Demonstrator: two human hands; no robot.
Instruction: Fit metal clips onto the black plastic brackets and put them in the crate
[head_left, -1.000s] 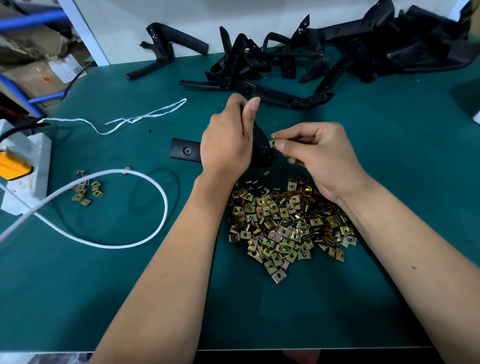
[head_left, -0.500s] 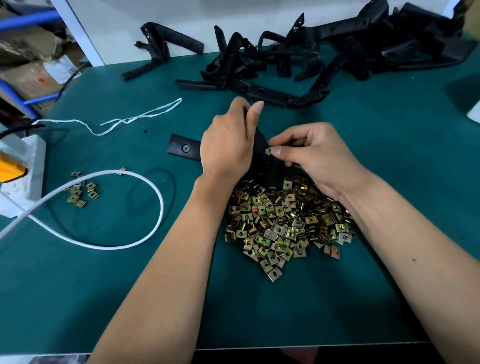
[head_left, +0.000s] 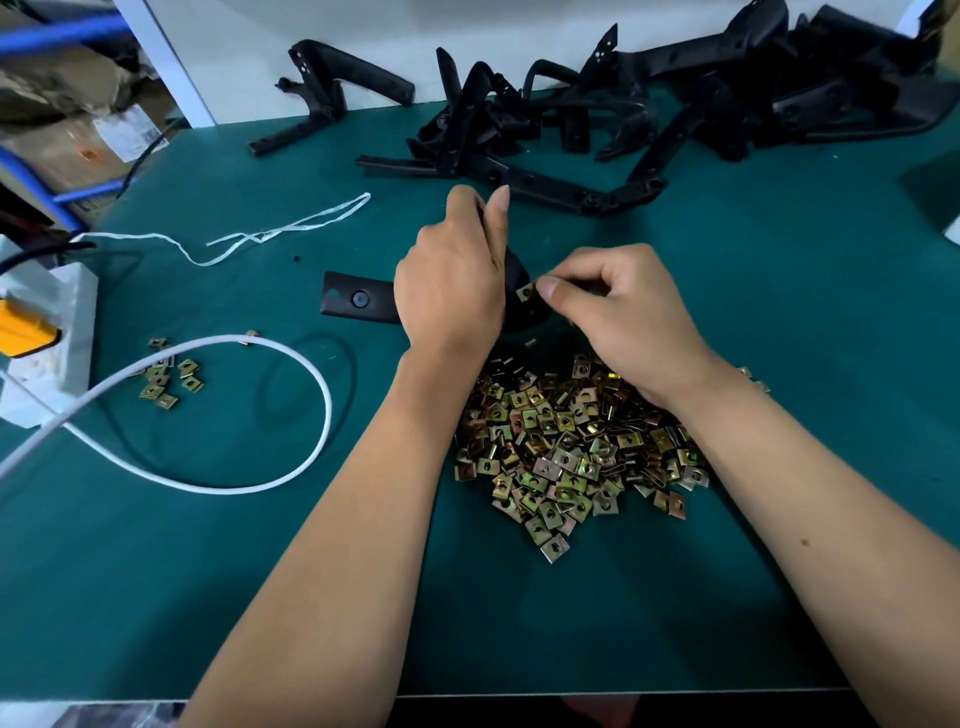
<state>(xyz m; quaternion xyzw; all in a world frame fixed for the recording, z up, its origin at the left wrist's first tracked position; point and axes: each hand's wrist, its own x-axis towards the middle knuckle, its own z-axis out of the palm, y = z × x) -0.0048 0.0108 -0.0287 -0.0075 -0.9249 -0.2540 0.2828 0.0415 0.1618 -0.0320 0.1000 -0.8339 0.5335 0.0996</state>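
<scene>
Black bracket (head_left: 358, 300) lying flat on the green table (head_left: 779, 322), long axis running left to right, flat end with a round hole sticking out left of the grip, rounded end just right of it. Left hand (head_left: 451, 291) reaching in from below, wrist low, back of the hand up, fingers curled over the middle of the bracket and holding it down, thumb straight and pointing away from the body. Right hand (head_left: 621, 317) coming in from the right, fingers bent, thumb and forefinger pinching one metal clip (head_left: 525, 292) flat against the rounded end of the bracket, just right of the left hand's grip. Heap of loose clips (head_left: 566, 452) below both grips, partly under the right wrist. Small scatter of clips (head_left: 169, 376) well to the left, beside a loop of white cable (head_left: 311, 395). Pile of more black brackets (head_left: 649, 119) beyond the hands, along the far edge of the table. White string (head_left: 270, 236) up and left of the held bracket.
</scene>
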